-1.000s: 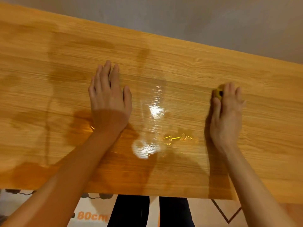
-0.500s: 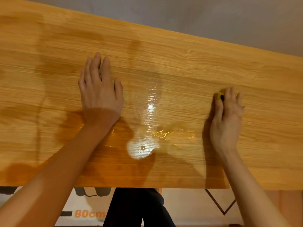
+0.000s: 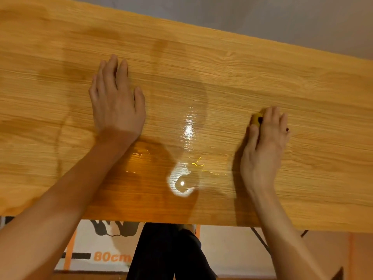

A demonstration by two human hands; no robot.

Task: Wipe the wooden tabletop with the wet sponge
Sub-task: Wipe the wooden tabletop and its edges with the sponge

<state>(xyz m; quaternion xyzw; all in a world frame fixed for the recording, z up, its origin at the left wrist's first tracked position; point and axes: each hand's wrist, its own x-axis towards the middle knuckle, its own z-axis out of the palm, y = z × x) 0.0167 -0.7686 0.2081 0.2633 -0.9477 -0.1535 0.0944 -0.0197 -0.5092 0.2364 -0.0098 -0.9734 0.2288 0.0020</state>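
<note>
The wooden tabletop (image 3: 222, 63) fills most of the view, with a glossy wet patch (image 3: 186, 150) in its middle and darker damp streaks to the left. My right hand (image 3: 264, 146) lies over a yellow sponge (image 3: 256, 119) on the right part of the table, fingers curled over it. Only a small yellow corner of the sponge shows past my fingertips. My left hand (image 3: 116, 102) rests flat on the wood to the left of the wet patch, fingers straight and together.
The table's near edge (image 3: 181, 224) runs across the bottom of the view, with my dark-trousered legs (image 3: 165, 251) below it. A grey wall (image 3: 262, 15) lies beyond the far edge. A white and orange box (image 3: 105, 255) printed "80cm" sits on the floor.
My right hand has drawn the sponge a short way towards me across the wood. My left hand has stayed planted flat in the same spot.
</note>
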